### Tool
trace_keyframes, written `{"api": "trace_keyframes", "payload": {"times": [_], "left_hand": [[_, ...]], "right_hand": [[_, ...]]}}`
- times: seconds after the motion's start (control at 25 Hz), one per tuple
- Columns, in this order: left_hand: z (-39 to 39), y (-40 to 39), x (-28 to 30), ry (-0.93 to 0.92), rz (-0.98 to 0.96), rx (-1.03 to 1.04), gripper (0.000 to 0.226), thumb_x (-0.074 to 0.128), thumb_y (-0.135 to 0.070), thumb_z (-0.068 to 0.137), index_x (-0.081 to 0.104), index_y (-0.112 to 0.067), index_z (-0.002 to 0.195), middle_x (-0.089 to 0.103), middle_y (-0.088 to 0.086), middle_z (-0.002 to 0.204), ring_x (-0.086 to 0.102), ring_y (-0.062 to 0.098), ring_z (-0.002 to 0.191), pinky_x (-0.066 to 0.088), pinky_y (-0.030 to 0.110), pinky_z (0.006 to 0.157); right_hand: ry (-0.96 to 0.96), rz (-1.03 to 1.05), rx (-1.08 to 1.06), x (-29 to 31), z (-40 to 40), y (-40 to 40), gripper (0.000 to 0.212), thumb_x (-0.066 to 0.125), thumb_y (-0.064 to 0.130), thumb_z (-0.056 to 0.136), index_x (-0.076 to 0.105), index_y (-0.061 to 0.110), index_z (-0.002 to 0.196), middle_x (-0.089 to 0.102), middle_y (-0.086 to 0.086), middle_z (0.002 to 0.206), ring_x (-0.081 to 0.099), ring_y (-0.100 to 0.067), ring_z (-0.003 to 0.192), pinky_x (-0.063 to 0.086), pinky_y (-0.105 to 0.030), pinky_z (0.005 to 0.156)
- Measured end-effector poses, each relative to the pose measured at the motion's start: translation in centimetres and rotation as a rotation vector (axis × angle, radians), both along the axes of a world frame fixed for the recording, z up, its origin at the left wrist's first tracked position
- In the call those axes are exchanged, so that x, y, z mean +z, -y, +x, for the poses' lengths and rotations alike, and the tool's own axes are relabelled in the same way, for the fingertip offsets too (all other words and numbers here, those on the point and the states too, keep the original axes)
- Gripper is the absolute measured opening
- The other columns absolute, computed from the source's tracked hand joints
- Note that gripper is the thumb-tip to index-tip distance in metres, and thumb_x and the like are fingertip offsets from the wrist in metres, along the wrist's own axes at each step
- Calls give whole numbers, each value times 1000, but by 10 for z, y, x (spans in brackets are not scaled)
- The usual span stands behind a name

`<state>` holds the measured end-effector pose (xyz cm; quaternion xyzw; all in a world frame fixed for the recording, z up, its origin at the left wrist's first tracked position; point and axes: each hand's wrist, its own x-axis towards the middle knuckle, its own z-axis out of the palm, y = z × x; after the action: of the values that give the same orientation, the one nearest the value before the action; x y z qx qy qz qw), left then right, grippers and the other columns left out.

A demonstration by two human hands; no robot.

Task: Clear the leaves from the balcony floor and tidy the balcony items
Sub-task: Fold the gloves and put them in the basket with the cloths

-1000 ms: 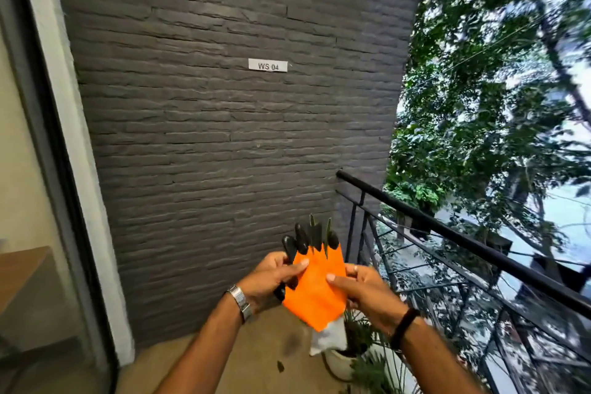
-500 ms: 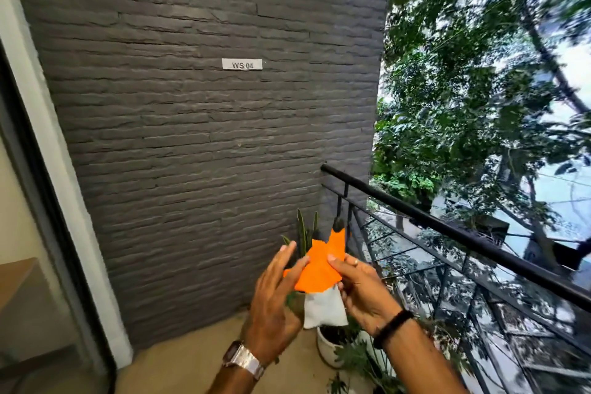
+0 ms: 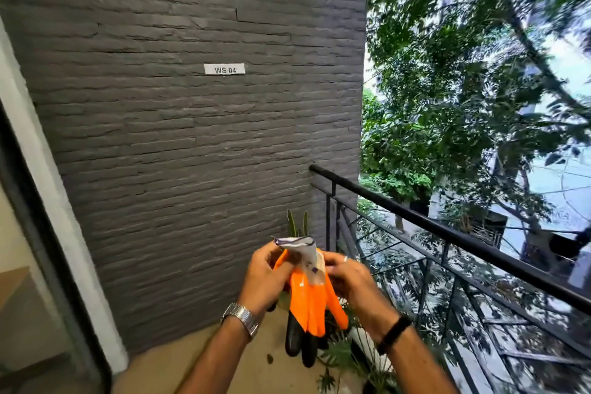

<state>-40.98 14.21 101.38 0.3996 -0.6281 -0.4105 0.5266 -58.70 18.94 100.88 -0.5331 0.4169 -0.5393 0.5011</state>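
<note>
Orange work gloves with black fingertips and white cuffs hang fingers down in front of me. My left hand grips them at the left of the cuffs. From the right, my right hand pinches the white cuff edge, which stands open at the top. A small dark leaf lies on the tan balcony floor below my hands.
A grey brick wall closes the far end. A black metal railing runs along the right. Potted plants stand in the corner under the gloves. A glass door frame lines the left.
The gloves have been flipped: the black fingertips pointed up before and now hang down with the white cuffs on top. My left hand has gone from loose fingers to gripping the gloves.
</note>
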Motion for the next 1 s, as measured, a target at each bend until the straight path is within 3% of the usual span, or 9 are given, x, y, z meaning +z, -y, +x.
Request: {"api": "trace_keyframes", "payload": {"times": [0.08,0.2,0.28,0.44,0.56,0.72,0.8,0.88,1.0], "left_hand": [[-7,0,2,9,28,-10,21,64,-5,92,74,-21,99,74,12,87,61,17,67,50,34,60],[-9,2,1,3,40,-101,19,64,-8,94,73,-19,106,73,20,94,58,19,62,49,31,55],[-9,3,0,-59,86,-151,19,65,-9,93,73,-19,107,70,26,102,60,25,67,51,34,62],[-10,6,-3,-168,217,-202,24,52,0,95,74,-7,98,74,10,100,64,25,88,52,32,73],[-11,21,-12,-210,294,-320,25,55,-17,91,72,-1,99,71,12,101,61,28,98,48,35,79],[-11,39,-20,-97,216,-409,38,81,-33,76,73,-9,104,68,19,98,54,35,85,41,51,78],[-12,45,-20,-20,186,-420,41,85,-24,76,68,-16,112,70,19,100,58,39,79,46,56,76],[-13,51,-19,35,229,-438,50,83,-13,77,61,-21,121,73,19,106,68,43,88,53,56,80],[-13,51,-20,45,252,-514,45,78,-2,80,63,-15,121,73,15,110,72,28,94,61,41,79]], "right_hand": [[-29,3,27,0,-10,1,29,59,35,95,70,21,118,74,-4,113,69,-19,107,52,-37,94],[-47,-48,-37,5,-11,2,22,62,15,96,68,21,117,75,2,108,70,-14,102,56,-31,88],[-23,-47,-57,8,-9,-1,23,59,5,96,70,19,112,76,0,105,71,-14,95,57,-34,85],[42,53,-133,-4,-14,2,28,51,-6,94,76,6,97,76,-9,103,69,-26,95,54,-47,92],[121,89,-190,-6,-15,3,18,64,11,81,78,4,89,75,-14,102,69,-24,87,54,-37,78],[69,44,-245,-15,-16,12,27,76,18,83,73,2,105,74,-17,105,69,-22,91,55,-27,77],[4,43,-304,-19,-15,16,30,78,5,81,69,6,109,72,-15,108,69,-22,95,56,-29,79],[26,42,-339,-25,-18,19,43,77,-4,78,65,12,115,72,-13,110,69,-24,98,58,-38,83],[115,32,-336,-28,-21,18,46,75,-7,80,63,13,120,74,-11,109,71,-26,99,58,-41,86]]}}
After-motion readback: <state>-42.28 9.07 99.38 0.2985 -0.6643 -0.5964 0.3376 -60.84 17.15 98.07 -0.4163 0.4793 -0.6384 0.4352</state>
